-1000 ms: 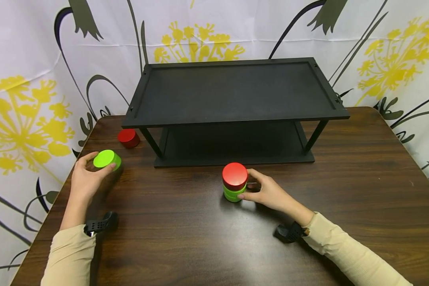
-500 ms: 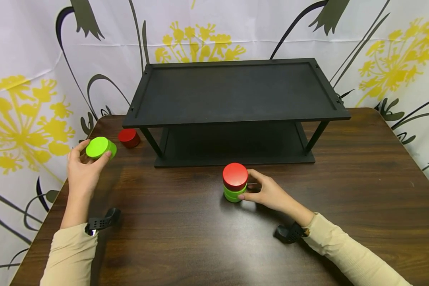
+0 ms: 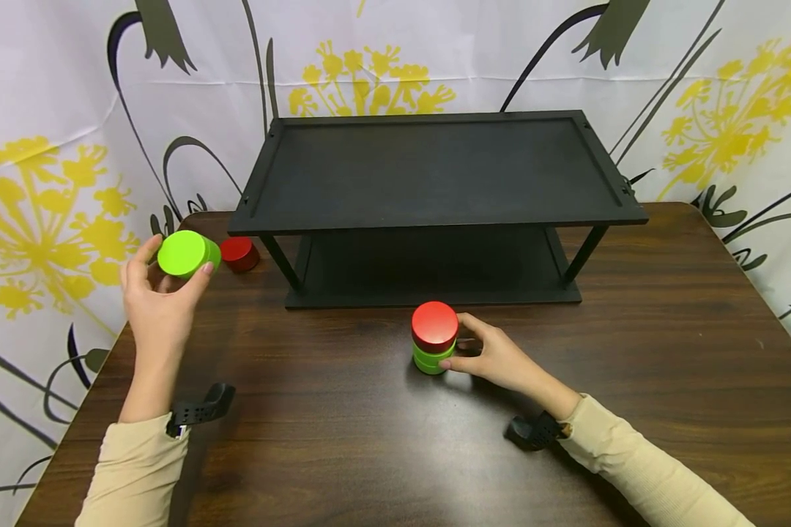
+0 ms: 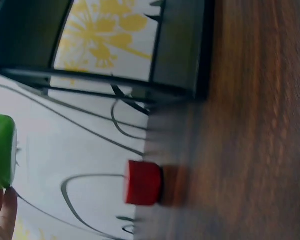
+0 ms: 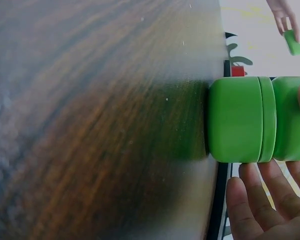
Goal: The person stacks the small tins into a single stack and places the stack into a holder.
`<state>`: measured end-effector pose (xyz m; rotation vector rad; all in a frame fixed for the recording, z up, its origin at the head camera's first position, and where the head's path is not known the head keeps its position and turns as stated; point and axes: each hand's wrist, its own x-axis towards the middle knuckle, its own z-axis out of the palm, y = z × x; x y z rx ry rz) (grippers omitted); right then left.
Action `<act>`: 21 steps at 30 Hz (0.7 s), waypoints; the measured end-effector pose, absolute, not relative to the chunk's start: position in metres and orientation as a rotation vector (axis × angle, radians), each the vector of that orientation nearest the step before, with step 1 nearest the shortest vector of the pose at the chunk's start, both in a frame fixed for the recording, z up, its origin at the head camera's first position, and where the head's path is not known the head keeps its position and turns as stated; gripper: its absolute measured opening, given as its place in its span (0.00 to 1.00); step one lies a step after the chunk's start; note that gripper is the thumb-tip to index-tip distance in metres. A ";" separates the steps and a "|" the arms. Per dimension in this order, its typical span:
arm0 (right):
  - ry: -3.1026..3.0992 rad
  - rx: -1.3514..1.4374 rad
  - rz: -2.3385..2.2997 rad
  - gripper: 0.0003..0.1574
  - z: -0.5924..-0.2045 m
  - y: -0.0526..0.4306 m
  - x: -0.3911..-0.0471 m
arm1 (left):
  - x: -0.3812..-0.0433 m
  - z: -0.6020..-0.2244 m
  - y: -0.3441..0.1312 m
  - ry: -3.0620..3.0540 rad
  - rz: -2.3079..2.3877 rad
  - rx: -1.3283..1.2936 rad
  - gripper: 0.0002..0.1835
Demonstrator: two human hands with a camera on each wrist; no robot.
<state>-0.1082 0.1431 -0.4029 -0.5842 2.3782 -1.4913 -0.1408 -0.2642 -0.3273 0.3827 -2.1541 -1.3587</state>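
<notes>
Nearest, the cream sleeves [image 3: 646, 468] run in over the dark wood-grain counter [image 3: 343, 424], each wrist wearing a small black camera [image 3: 532, 430]. The right hand [image 3: 494, 357] comes from the right to a short stack [image 3: 431, 360] standing upright at the middle of the counter, its thumb on the near side and its fingers round the far side, clamped on the green section below a red top piece [image 3: 434, 322]. Left of it and a little farther off, the left hand [image 3: 160, 311] holds a lime-green cylinder [image 3: 183, 254] in the air, pinched between thumb and fingers, slightly tilted and well clear of the counter. The step in hand looks like steadying the stack while this loose piece is carried; the next move probably calls for bringing it rightward, levelling it over the red top and lowering it without a knock. Beyond the left hand a separate red cylinder [image 3: 240, 253] sits on the counter, just beside the left front of the black two-tier shelf [image 3: 428, 172], with the flower-print fabric [image 3: 488, 51] behind. The left wrist view cuts off most of the green cylinder and shows little of its hand; the right wrist view crops out the red top. The shelf's lower tier is mostly shadowed, and whether the stacked pieces are fastened together cannot be told.
</notes>
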 end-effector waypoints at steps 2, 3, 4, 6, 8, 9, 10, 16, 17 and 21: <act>2.378 -0.581 -1.490 0.38 -0.403 0.143 -0.108 | -0.139 -0.325 -0.260 -2.129 -1.352 0.342 0.35; 2.378 -0.578 -1.490 0.38 -0.403 0.143 -0.108 | -0.138 -0.323 -0.258 -2.116 -1.357 0.327 0.35; 2.377 -0.576 -1.491 0.38 -0.403 0.143 -0.108 | -0.137 -0.321 -0.256 -2.101 -1.364 0.311 0.35; 2.378 -0.573 -1.490 0.38 -0.403 0.142 -0.109 | -0.135 -0.317 -0.251 -2.081 -1.375 0.279 0.35; 2.378 -0.572 -1.490 0.39 -0.403 0.142 -0.108 | -0.133 -0.314 -0.245 -2.061 -1.396 0.234 0.35; 2.376 -0.573 -1.490 0.39 -0.403 0.142 -0.108 | -0.132 -0.312 -0.243 -2.056 -1.403 0.215 0.35; 2.373 -0.575 -1.491 0.39 -0.402 0.142 -0.108 | -0.131 -0.311 -0.240 -2.052 -1.409 0.194 0.34; 2.369 -0.589 -1.494 0.39 -0.401 0.142 -0.108 | -0.127 -0.306 -0.233 -2.007 -1.448 0.121 0.34; 2.371 -0.591 -1.495 0.39 -0.400 0.142 -0.108 | -0.126 -0.305 -0.233 -2.001 -1.454 0.115 0.34; 2.372 -0.603 -1.503 0.39 -0.401 0.142 -0.108 | -0.123 -0.302 -0.228 -1.986 -1.484 0.078 0.34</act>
